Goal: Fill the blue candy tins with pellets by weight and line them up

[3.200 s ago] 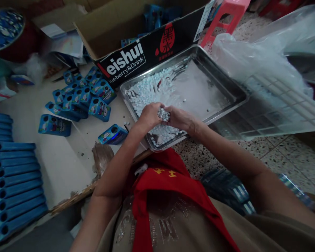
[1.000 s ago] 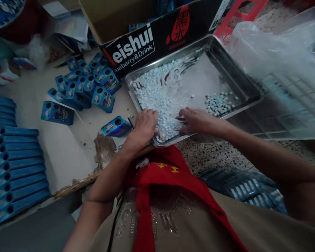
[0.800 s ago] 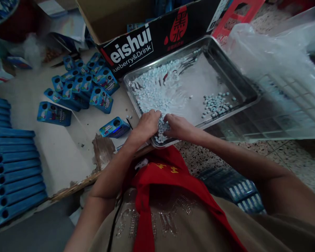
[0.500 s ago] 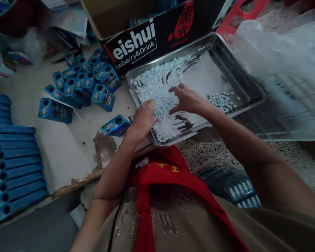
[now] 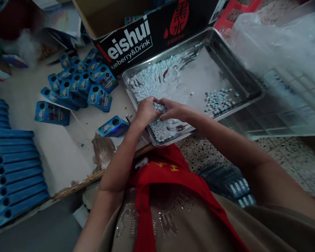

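Small pale-blue candies (image 5: 157, 71) lie spread over the left half of a shallow metal tray (image 5: 238, 64). A separate pile of them (image 5: 217, 101) sits near its right front. My left hand (image 5: 147, 111) is cupped over the tray's left front, with candies gathered against its fingers. Facing it, my right hand (image 5: 174, 110) has its fingers curled around the same clump, so the two hands nearly meet. Beside my left forearm, a blue candy box (image 5: 113, 126) with a round hole lies on the table.
Several blue boxes (image 5: 78, 80) stand clustered left of the tray, and stacked ones (image 5: 15, 164) line the table's left edge. A large black carton (image 5: 131, 45) borders the tray's back. Clear plastic (image 5: 273, 45) covers a crate at right.
My right hand has moved left and down toward my left hand, its spread fingers closing in. Candies are now gathered between the two hands.
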Action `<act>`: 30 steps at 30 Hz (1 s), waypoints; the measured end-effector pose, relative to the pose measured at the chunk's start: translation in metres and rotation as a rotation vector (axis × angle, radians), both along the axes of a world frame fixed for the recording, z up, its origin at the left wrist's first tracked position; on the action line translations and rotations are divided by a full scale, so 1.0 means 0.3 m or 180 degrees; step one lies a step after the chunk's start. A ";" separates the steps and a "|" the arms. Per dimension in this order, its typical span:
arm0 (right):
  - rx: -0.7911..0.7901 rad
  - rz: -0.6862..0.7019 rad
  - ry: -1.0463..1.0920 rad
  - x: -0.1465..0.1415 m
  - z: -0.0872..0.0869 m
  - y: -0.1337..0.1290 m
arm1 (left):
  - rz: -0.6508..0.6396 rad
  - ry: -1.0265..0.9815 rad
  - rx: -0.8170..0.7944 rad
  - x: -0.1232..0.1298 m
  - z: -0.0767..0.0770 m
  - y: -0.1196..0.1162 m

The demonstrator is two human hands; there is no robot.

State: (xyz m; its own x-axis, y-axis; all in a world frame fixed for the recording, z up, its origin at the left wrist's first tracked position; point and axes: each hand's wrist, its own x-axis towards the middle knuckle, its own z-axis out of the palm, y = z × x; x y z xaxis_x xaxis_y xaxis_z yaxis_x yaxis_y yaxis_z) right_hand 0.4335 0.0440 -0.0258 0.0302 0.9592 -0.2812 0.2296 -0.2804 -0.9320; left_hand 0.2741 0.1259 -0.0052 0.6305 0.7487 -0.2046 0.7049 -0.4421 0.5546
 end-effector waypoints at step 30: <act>-0.0714 -0.2697 0.3461 -0.037 0.103 0.038 | 0.0806 -0.2002 0.0142 -0.112 -0.007 -0.036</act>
